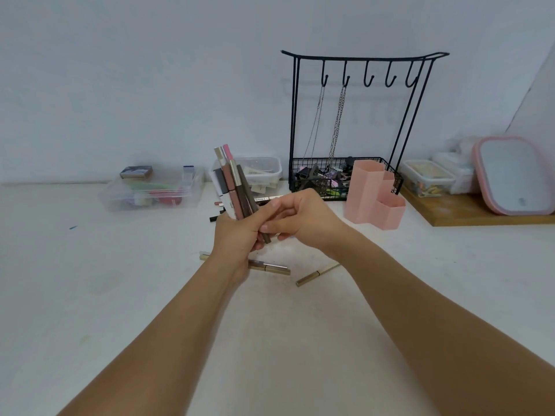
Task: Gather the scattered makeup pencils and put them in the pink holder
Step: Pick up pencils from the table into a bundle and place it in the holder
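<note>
Head view: left hand (237,235) clamped round a fanned bundle of pencils (232,181), right hand (300,219) pinching 1 brown pencil (265,235) at the bundle's low end. Pink holder (374,196) just right of the grip. Loose fan, so could easily slip out mid-shuffle. 2 gold pencils (270,267) below the grip, easy to forget.

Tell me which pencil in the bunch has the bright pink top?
It's the pink-tipped pencil, sticking up highest at the back of the bunch of pencils that the left hand holds. The tips beside it are gold, grey or brown.
</note>
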`<state>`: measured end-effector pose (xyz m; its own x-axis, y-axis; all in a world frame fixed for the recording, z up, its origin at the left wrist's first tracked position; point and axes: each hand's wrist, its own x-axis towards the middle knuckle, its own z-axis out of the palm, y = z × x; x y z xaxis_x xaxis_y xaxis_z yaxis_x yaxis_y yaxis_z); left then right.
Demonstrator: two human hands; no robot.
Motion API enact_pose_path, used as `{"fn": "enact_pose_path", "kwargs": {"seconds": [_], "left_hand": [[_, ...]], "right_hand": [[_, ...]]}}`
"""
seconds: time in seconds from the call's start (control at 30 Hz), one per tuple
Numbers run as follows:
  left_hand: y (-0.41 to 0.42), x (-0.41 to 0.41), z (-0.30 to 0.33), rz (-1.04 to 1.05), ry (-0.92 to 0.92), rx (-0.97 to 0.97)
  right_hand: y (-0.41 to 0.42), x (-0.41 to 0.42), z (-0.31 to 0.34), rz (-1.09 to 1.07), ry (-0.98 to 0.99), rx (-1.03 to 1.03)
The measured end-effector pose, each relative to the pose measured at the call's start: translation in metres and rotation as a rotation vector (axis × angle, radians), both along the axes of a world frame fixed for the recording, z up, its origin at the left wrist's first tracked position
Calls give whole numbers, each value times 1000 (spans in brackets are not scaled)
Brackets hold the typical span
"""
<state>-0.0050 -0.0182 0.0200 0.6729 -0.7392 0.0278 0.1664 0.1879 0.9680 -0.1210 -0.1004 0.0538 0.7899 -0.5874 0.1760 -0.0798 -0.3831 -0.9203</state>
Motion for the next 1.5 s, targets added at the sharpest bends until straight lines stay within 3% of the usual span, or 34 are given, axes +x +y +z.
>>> {"fn": "enact_pose_path", "kwargs": {"seconds": [0.23, 0.43, 0.53, 0.67, 0.8, 1.07, 1.3, 1.43, 1.5], "left_hand": [[-1, 0, 3, 55, -33, 138], [3, -4, 9, -112, 76, 79], [1, 2, 10, -26, 45, 43], [0, 8, 8, -5, 28, 37], [0, 11, 10, -30, 80, 10], [0, 12, 6, 35, 50, 57], [-2, 16, 4, 135, 37, 36], [-2, 21, 3, 267, 52, 12], [-2, 20, 2, 310, 29, 14]], "right_hand": [[5, 7, -9, -130, -105, 39], [-2, 3, 1, -138, -99, -59], [-29, -16, 10, -181, 79, -231], [-58, -43, 7, -107, 566, -433], [-62, -42, -4, -143, 678, -476], [-67, -49, -5, -155, 609, -452], [-69, -53, 4, -151, 371, -269], [-67, -55, 11, -298, 268, -206], [-63, -54, 15, -377, 148, -38]]}}
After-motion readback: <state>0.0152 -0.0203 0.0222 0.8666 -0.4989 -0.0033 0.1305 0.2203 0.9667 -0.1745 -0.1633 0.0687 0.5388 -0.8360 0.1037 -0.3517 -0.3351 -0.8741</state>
